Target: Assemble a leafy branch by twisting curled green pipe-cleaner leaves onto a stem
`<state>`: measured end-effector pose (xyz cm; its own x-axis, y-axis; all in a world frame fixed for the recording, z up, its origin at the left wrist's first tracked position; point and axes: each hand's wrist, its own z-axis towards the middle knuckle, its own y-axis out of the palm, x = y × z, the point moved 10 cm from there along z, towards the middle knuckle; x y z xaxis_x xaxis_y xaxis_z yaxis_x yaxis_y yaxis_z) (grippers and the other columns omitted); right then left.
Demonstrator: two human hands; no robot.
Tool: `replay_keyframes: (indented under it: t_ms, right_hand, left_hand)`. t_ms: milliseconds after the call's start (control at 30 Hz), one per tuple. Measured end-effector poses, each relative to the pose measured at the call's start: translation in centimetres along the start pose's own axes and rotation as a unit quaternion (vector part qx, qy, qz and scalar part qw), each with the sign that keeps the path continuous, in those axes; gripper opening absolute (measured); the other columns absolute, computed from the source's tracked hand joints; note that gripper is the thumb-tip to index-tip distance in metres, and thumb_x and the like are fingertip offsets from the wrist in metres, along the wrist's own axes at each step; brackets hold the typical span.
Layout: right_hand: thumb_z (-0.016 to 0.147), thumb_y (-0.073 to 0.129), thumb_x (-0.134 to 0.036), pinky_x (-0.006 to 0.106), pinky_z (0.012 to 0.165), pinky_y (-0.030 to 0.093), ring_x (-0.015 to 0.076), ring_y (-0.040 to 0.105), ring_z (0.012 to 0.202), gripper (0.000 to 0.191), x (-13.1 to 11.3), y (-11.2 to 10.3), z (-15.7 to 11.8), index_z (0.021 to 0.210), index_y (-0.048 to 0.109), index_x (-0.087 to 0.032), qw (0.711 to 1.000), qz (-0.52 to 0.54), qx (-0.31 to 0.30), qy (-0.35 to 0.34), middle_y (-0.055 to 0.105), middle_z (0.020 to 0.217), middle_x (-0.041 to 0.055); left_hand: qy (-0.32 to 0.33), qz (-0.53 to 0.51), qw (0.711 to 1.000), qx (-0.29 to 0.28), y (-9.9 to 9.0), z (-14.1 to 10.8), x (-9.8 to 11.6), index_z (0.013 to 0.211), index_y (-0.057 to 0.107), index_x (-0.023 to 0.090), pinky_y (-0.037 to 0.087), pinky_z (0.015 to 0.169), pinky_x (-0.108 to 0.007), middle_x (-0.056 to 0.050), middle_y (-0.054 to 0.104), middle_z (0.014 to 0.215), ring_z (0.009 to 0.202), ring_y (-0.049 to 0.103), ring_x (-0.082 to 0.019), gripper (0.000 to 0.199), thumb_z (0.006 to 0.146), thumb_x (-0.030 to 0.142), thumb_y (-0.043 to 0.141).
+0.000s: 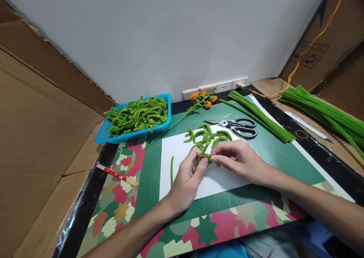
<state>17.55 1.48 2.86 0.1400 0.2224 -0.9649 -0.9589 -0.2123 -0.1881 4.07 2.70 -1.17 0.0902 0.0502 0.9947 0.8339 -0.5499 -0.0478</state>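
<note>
Over a white sheet of paper point(176, 148), my left hand point(189, 176) pinches a bent green pipe cleaner point(205, 148) between thumb and fingers. From the right, my right hand point(241, 161) meets it, thumb and forefinger pinched on the end of a short green strand that crosses the piece. Just beyond my fingers lie several curled green pipe cleaner pieces point(201, 136) on the paper. One straight short piece point(172, 170) rests alone near the sheet's left side. Scissors point(233, 126) with black and grey handles lie behind my right hand, blades pointing left.
A blue basket point(133, 137) heaped with bent green pieces stands at the back left. Long green pipe cleaners point(261, 118) lie at right, with a bigger bundle point(321, 114) beyond. An orange-flowered stem point(203, 99) lies at the back. Wrapped chopsticks point(116, 174) rest left. Cardboard point(36, 136) flanks the table.
</note>
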Motion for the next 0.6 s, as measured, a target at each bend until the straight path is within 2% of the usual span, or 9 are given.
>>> replay_keyframes:
  t_ms: [133,333,600]
  right_hand:
    - [0.104,0.07,-0.03,0.025,0.063,0.049,0.015,0.064,0.075,0.011,-0.8,-0.4,-0.2,0.101,0.073,-0.02,0.998,-0.046,0.021,-0.027,0.073,0.088,0.0015]
    - [0.106,0.066,-0.021,0.027,0.066,0.047,0.0149,0.058,0.073,0.009,-2.4,-0.2,-0.6,0.099,0.073,-0.02,0.985,-0.128,0.028,-0.113,0.071,0.09,0.0029]
    - [0.105,0.067,-0.018,0.027,0.067,0.05,0.0153,0.065,0.077,0.008,-2.9,-1.3,-1.5,0.099,0.071,-0.02,0.97,-0.136,0.113,-0.166,0.074,0.091,0.0031]
  left_hand:
    - [-0.001,0.051,0.999,-0.01,0.3,0.0,0.4,0.095,0.051,0.023,0.026,0.054,-0.026,0.006,0.038,0.074,0.059,0.031,-0.012,0.032,0.11,0.051,0.057]
    - [0.027,0.119,0.993,-0.012,0.4,0.0,1.2,0.096,0.055,0.021,0.032,0.062,-0.028,0.002,0.048,0.083,0.071,0.04,-0.015,0.03,0.111,0.047,0.055]
    - [0.023,0.127,0.992,-0.007,0.3,0.0,1.2,0.092,0.052,0.022,0.032,0.063,-0.028,0.004,0.044,0.083,0.071,0.038,-0.014,0.034,0.111,0.049,0.055]
